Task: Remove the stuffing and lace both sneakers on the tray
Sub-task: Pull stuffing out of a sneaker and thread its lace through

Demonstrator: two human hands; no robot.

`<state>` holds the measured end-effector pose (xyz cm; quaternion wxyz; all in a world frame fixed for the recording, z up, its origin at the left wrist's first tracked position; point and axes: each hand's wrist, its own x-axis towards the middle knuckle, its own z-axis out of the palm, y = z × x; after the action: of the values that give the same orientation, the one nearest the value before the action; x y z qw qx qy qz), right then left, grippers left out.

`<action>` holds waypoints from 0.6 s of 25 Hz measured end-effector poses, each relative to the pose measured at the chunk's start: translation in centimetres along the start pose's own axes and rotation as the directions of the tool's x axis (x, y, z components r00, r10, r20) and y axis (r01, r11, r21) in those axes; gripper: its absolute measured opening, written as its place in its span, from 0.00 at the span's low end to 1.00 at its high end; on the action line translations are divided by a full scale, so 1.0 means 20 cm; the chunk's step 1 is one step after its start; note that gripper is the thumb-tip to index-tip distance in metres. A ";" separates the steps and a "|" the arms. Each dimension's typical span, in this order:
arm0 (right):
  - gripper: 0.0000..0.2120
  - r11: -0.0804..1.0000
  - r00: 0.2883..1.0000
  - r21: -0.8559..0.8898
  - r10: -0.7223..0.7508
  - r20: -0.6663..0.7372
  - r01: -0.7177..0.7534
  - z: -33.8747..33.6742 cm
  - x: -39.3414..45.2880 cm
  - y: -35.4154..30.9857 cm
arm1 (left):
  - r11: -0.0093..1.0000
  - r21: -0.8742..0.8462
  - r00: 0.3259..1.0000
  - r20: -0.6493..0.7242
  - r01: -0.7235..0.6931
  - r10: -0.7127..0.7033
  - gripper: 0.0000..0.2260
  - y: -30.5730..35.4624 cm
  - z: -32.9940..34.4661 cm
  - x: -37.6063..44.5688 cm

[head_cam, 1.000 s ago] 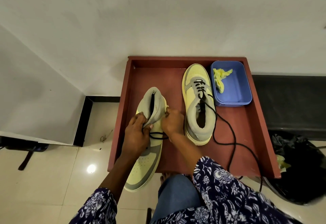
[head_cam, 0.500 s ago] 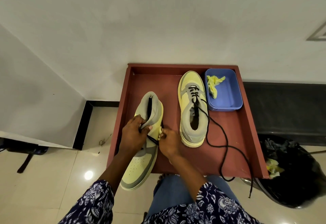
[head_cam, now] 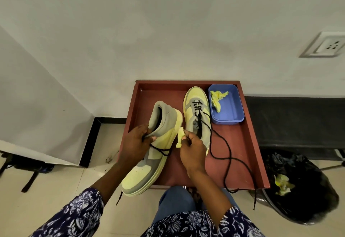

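Observation:
A yellow and grey sneaker [head_cam: 158,143] is lifted over the near left part of the red tray [head_cam: 246,143], toe pointing toward me. My left hand [head_cam: 136,143] grips its grey collar and a black lace [head_cam: 160,151] that crosses its side. My right hand [head_cam: 192,151] pinches a small piece of yellow stuffing [head_cam: 180,137] beside the shoe. The second sneaker [head_cam: 197,113] lies flat on the tray, partly laced, and its long black lace [head_cam: 229,154] trails over the tray's near edge.
A blue tub [head_cam: 231,106] holding crumpled yellow paper [head_cam: 216,98] stands at the tray's far right. A black bin bag [head_cam: 302,188] with more yellow paper sits on the floor to the right. White wall behind, tiled floor to the left, my knee below.
The left sneaker has turned onto its side and risen a little. My right hand now holds a piece of yellow stuffing pulled away from the shoe.

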<state>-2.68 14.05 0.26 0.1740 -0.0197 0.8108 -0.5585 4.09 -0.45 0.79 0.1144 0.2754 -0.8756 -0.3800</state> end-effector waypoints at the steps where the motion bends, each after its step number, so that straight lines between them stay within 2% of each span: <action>1: 0.15 0.999 1.000 0.046 -0.003 -0.022 0.004 -0.03 -0.01 -0.01 | 0.998 0.016 0.998 0.001 -0.057 0.057 0.12 0.02 -0.03 0.00; 5: 0.13 0.983 0.988 0.185 0.014 -0.155 0.015 -0.10 -0.01 -0.04 | 0.923 0.134 0.933 0.055 -0.361 0.357 0.07 0.09 -0.18 0.08; 9: 0.12 0.984 0.973 0.174 0.014 -0.229 0.027 -0.18 -0.03 -0.01 | 0.756 0.153 0.771 0.137 -0.636 0.621 0.09 0.21 -0.33 0.18; 11: 0.12 0.983 0.968 0.179 0.016 -0.252 0.031 -0.22 -0.03 0.01 | 0.647 0.232 0.686 0.202 -0.727 0.699 0.10 0.25 -0.40 0.24; 15: 0.13 0.981 0.966 0.188 0.009 -0.257 0.041 -0.25 -0.04 0.03 | 0.392 0.371 0.530 0.427 -0.842 0.733 0.09 0.29 -0.50 0.37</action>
<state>-3.29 18.97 1.56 0.0641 0.0629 0.7688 -0.6332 -0.24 -7.48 11.80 0.1131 -0.1928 -0.9738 -0.0424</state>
